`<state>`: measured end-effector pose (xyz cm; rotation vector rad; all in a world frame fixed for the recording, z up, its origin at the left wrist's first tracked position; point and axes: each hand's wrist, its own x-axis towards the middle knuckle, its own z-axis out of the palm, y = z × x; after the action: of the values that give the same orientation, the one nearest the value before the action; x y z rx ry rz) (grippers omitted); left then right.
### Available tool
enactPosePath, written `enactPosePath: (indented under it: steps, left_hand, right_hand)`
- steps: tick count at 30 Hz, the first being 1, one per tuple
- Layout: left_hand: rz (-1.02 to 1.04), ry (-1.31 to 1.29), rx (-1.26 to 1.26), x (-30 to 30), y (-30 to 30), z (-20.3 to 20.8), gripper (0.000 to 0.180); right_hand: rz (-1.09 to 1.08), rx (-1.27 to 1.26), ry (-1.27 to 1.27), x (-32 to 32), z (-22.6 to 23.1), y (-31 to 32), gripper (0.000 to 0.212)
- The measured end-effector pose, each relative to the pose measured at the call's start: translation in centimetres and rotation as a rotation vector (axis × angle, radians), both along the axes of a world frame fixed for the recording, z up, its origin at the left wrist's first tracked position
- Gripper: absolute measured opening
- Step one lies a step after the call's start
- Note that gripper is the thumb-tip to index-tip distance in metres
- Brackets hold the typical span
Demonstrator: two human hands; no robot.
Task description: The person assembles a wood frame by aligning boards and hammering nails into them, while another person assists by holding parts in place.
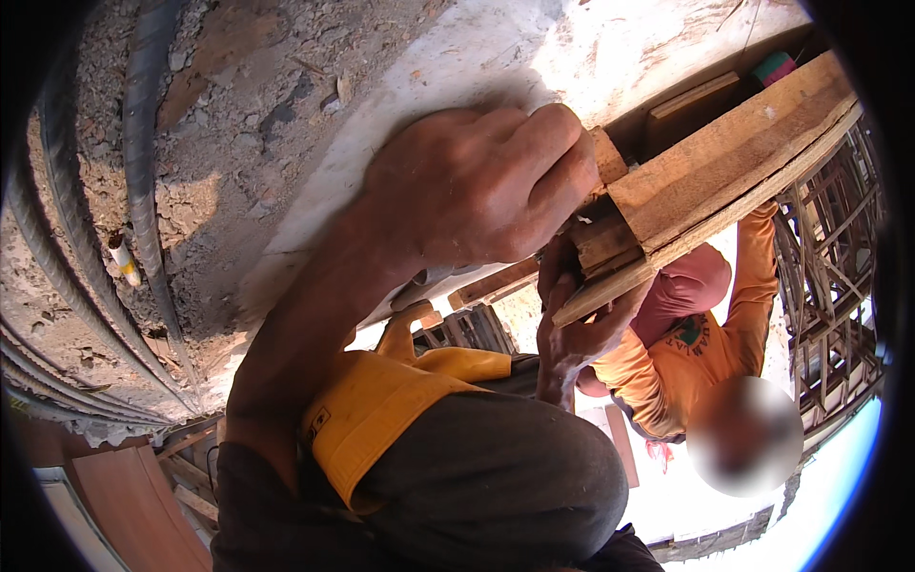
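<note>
Wooden board (734, 157), built of joined lengths, slanting from the upper right down to a rough end between both hands. Just right of the left hand (477, 181), close by the knuckles, and directly above the right hand (579, 338). On the left, fingers curled tightly inward, back of the hand uppermost, next to a small wooden block (608, 157) at the board's end; cannot tell the contents of that curl, or the exact contact. On the right, thumb and fingers closed around the board's lower edge from beneath, partly hidden by the wood. Below, a dark trouser leg (505, 458) tucked into a yellow boot (381, 419). At far left, ribbed steel bars (143, 124) over rough, gritty ground (238, 143). Beyond the board, lower right, a co-worker in an orange shirt (705, 353), near a lattice of sticks (829, 257).
</note>
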<state>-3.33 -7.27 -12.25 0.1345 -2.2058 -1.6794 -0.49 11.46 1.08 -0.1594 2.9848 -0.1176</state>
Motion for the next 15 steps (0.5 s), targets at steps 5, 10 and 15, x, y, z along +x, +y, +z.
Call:
enactPosePath:
  steps: [5,10,15]
  left_hand:
    - [-0.010,-0.007,-0.009,0.03,-0.01,-0.01,0.020]
    - [-0.023,-0.006,-0.008,-0.04,-0.10,0.11,0.021]
    - [-0.048,-0.039,0.033,0.20,-0.35,0.34,0.023]
  right_hand:
    - [-0.010,-0.024,0.018,0.06,-0.46,0.21,0.085]
    - [-0.008,-0.044,0.034,0.12,-0.72,0.42,0.087]
    - [-0.058,-0.088,0.052,0.22,-0.78,0.12,0.090]
